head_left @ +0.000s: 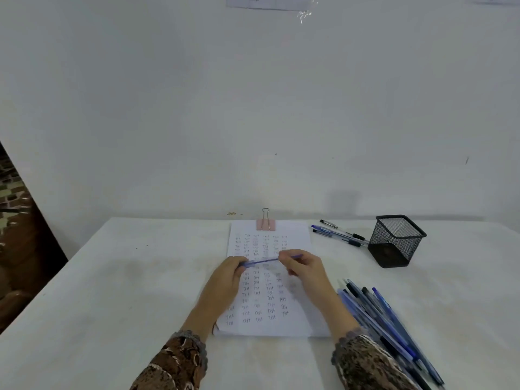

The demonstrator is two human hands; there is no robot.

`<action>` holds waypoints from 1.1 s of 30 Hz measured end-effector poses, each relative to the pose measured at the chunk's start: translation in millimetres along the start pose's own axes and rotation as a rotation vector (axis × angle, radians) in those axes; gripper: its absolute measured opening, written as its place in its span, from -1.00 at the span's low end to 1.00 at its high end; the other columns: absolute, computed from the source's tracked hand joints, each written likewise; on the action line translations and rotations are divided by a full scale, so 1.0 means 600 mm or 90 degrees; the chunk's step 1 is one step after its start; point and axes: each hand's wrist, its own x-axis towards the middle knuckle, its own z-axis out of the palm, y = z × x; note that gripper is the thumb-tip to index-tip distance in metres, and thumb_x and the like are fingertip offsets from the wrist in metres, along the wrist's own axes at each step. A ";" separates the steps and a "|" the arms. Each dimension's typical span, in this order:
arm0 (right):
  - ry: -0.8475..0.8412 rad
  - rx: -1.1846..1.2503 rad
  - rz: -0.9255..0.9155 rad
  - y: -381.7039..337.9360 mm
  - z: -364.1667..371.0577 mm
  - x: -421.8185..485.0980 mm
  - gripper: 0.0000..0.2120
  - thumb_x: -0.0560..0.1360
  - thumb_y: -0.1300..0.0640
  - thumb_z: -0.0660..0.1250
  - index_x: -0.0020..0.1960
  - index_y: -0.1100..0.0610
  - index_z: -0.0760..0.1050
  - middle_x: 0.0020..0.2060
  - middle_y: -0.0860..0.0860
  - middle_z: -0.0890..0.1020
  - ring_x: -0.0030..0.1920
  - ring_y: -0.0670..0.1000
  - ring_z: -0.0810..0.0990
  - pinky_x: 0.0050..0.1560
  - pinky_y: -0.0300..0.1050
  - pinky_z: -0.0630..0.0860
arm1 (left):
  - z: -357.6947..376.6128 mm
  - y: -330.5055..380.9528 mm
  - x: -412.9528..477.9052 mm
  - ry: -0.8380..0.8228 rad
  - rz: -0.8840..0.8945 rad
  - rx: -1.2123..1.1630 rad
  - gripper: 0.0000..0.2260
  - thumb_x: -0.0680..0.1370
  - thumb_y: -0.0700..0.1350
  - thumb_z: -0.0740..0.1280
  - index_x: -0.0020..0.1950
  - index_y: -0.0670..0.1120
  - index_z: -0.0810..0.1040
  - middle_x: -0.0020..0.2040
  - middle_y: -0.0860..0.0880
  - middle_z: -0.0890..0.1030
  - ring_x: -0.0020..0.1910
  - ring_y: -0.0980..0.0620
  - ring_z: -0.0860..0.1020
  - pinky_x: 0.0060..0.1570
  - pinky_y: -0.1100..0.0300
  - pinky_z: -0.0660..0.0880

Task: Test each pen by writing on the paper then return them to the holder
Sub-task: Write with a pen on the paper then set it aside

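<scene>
One slim blue plastic pen (266, 260) lies left-to-right over the clipped white paper sheet (298, 240), left hand (229, 273) pinching its left end, right hand (305, 270) gripping nearer its right end; black wire-mesh holder (394, 243) stands far right, closer to the right hand.

Blue pen (266, 260), black mesh holder (395, 240)
</scene>
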 end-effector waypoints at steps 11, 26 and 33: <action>-0.016 0.131 0.076 -0.021 -0.022 -0.024 -0.81 0.62 0.11 0.12 0.04 0.10 0.51 -0.30 -0.07 0.53 -0.32 -0.07 0.40 -0.30 -0.21 0.33 | 0.006 -0.018 0.004 -0.014 -0.040 0.153 -0.50 0.59 0.07 0.05 0.50 -0.07 0.11 0.49 0.01 0.19 0.45 0.04 0.18 0.42 0.14 0.10; 0.088 0.006 -0.049 0.051 -0.032 -0.043 -0.53 0.42 0.52 0.24 -0.41 0.05 0.18 -0.50 -0.07 0.25 -0.50 -0.06 0.20 -0.42 -0.23 0.19 | 0.007 -0.014 0.005 -0.069 -0.069 0.224 -0.57 0.62 -0.05 0.09 0.47 -0.11 0.21 0.49 -0.02 0.20 0.44 0.03 0.21 0.43 0.14 0.05; 0.153 -0.086 -0.105 0.045 -0.004 -0.060 -0.48 0.56 0.17 0.24 -0.57 0.08 0.26 -0.59 -0.04 0.36 -0.56 -0.15 0.34 -0.45 -0.36 0.31 | 0.007 -0.010 0.004 -0.060 -0.070 0.225 -0.58 0.61 -0.06 0.10 0.46 -0.12 0.24 0.48 -0.03 0.22 0.43 0.01 0.23 0.42 0.15 0.07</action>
